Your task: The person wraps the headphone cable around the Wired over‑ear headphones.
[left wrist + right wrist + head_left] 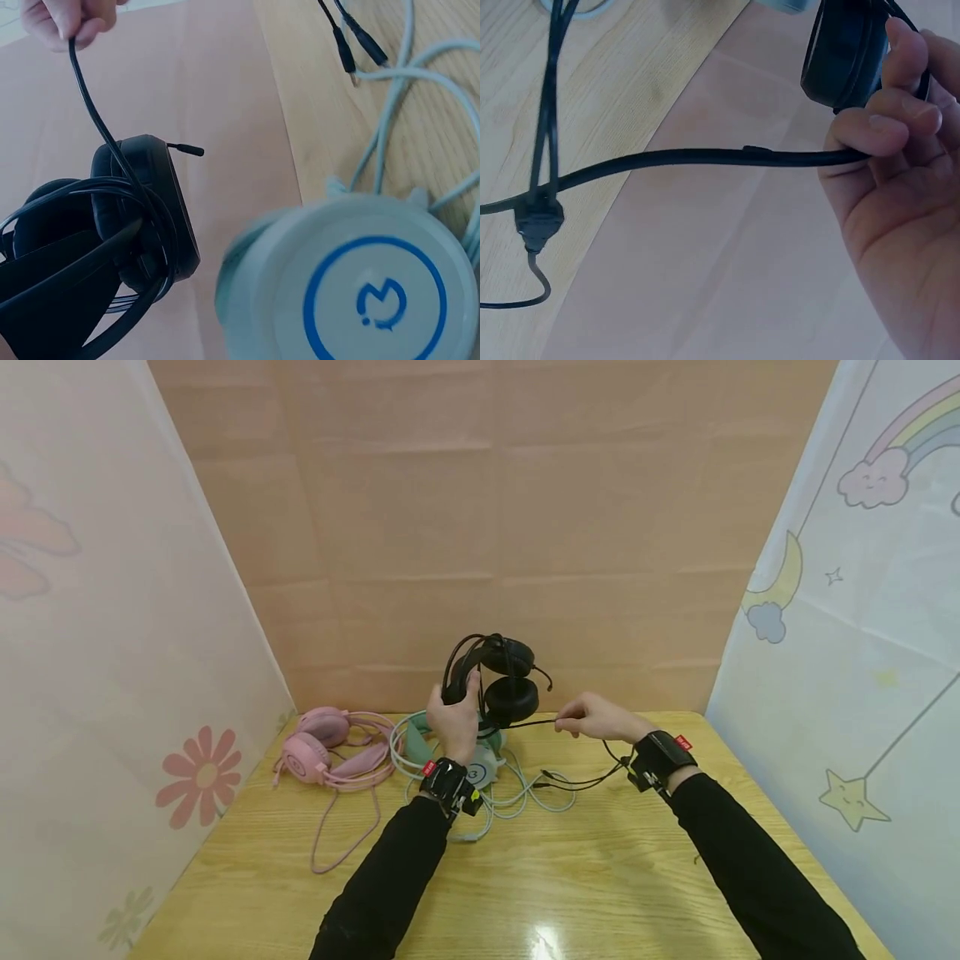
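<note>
In the head view my left hand (454,720) grips the headband of black over-ear headphones (512,697), raised above the tabletop. Loops of black cable wrap round the headband and an earcup, as the left wrist view shows. A short stub, apparently a microphone, sticks out from one earcup. My right hand (600,718) pinches the black cable (705,156), drawn taut between it and the headphones. The cable's far part runs past a splitter (538,223) to thin leads ending in black plugs (360,49), low over the table.
Pink headphones (306,757) lie at the left with their cord looped on the wooden table (525,877). Mint-green and white headphones (482,767) lie under and beside my left hand, their pale cable spread to the right. A brown paper wall (487,527) stands behind.
</note>
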The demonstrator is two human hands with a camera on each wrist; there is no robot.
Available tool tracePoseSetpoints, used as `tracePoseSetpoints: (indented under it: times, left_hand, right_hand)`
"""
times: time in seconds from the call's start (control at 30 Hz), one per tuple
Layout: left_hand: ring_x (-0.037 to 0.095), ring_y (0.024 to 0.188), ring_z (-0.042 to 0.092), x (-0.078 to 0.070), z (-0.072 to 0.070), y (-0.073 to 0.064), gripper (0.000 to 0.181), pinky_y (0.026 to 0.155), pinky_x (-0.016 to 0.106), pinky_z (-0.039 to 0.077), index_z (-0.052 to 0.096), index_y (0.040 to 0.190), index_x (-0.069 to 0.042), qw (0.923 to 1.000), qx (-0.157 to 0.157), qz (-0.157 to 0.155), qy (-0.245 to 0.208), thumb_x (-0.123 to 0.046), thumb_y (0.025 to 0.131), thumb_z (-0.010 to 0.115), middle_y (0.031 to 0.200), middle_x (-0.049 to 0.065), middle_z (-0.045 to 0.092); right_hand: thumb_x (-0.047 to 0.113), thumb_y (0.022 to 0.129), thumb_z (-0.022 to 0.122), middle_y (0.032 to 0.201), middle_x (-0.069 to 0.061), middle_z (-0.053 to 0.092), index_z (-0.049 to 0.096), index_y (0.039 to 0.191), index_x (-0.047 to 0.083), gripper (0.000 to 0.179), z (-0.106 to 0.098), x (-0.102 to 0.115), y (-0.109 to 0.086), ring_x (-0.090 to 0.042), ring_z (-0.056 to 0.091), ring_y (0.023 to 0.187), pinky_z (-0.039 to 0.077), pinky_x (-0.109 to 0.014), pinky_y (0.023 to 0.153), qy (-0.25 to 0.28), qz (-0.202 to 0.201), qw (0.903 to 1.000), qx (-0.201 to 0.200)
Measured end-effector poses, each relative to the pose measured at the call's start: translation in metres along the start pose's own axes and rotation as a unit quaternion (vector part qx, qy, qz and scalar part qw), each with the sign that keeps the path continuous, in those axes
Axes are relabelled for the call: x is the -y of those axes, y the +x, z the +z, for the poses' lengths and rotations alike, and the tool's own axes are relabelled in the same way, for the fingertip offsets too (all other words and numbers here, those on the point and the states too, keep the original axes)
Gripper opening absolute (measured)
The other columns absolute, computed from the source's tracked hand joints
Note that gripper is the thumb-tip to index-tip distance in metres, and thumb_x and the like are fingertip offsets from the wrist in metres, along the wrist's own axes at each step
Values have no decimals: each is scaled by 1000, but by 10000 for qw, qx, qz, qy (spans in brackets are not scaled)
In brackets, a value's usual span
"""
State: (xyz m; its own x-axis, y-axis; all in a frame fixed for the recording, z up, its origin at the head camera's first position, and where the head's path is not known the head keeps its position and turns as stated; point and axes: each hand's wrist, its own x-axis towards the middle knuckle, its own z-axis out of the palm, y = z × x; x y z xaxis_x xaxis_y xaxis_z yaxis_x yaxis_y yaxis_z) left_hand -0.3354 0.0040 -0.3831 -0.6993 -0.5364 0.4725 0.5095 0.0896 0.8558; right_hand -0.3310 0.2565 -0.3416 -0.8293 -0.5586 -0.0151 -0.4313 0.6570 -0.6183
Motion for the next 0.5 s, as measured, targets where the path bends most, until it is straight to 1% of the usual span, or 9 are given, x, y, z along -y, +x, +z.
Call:
tracePoseSetpoints:
  times: [0.07, 0.13, 0.27, 0.37, 0.5]
  left_hand:
    - [13, 46, 37, 1, -2, 0, 55, 47, 23, 30, 41, 69, -13, 9999, 32, 85, 92, -54, 81, 75, 56, -3, 35]
    - [14, 47, 40, 2, -4, 0, 54, 48, 23, 32, 43, 70, -12, 9996, 136, 156, 206, -56, 81, 74, 56, -2, 38]
    - [15, 47, 44, -1, -4, -1, 48, 46, 24, 34, 49, 73, -10, 9979, 385, 297, 418, -49, 81, 77, 56, -1, 44]
    - [14, 46, 45, -3, -3, -1, 43, 44, 25, 35, 51, 75, -9, 9961, 524, 455, 545, -40, 81, 80, 56, 1, 46]
    - [14, 44, 45, -6, -4, -2, 45, 42, 25, 34, 53, 79, -8, 9927, 778, 659, 649, -45, 81, 79, 57, 3, 50]
  right_hand:
    - [22, 101, 56, 94, -4, 68, 72, 111, 8, 24, -1, 0, -1, -19, 55, 77, 41, -33, 69, -14, 36, 10000, -18]
    - [22, 101, 57, 96, -5, 68, 72, 111, 8, 23, -1, 1, -1, -19, 56, 78, 43, -34, 70, -26, 71, 10000, -43]
    - [21, 100, 57, 97, -5, 69, 73, 109, 8, 22, -3, 1, 1, -19, 58, 79, 43, -33, 70, -58, 108, 9999, -86]
    - [20, 100, 57, 95, -5, 68, 73, 108, 8, 21, -6, 0, 4, -20, 56, 79, 41, -33, 68, -90, 65, 9999, -117]
    - [21, 99, 59, 93, -5, 68, 73, 104, 8, 20, -9, -4, 6, -21, 57, 80, 43, -33, 71, -37, -39, 9997, -230]
